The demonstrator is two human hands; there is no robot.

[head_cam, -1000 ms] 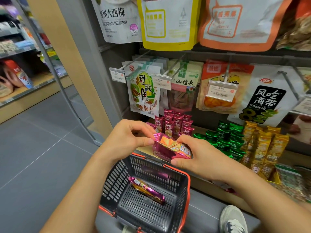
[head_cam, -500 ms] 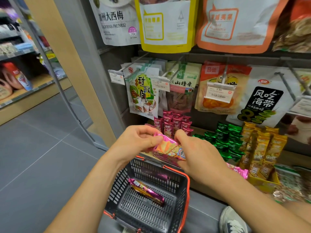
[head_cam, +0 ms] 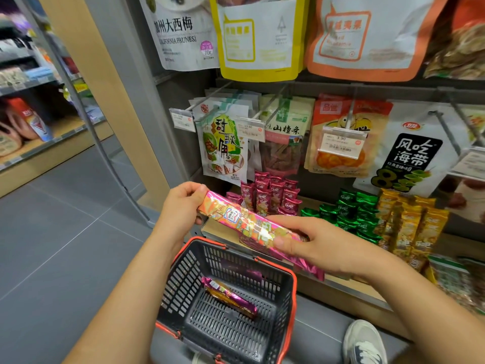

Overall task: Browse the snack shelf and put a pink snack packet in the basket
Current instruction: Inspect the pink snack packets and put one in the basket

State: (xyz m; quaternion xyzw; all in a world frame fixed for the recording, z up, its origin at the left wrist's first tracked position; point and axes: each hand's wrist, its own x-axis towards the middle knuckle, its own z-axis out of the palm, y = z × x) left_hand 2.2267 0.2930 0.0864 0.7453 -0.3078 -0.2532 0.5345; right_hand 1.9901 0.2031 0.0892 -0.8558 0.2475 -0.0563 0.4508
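The pink packet (head_cam: 252,227) has swung out lengthwise since a second ago and now spans both hands, just above the far rim of the basket (head_cam: 183,274). The left hand (head_cam: 181,208) pinches its far-left end, and the right hand (head_cam: 325,245) has its fingers (head_cam: 301,224) clasped round the near-right part. It looks ready to drop in beside the purple-wrapped snack (head_cam: 228,298) lying inside.

At the upper centre of your view, the white pouch (head_cam: 181,35) reads "加州大西梅 CALIFORNIA PRUNES". In the row below it, the hanging bags read "甜酸角" (head_cam: 223,151), "山楂条" (head_cam: 286,143), "品世" (head_cam: 330,109) and, at right, "风吃海带" with a big "8" (head_cam: 409,158). Two price tags show "13.80" (head_cam: 250,128) and "3.90" (head_cam: 341,143). The small pink packs (head_cam: 270,195) and green packs (head_cam: 349,208) at centre read "乐吧".
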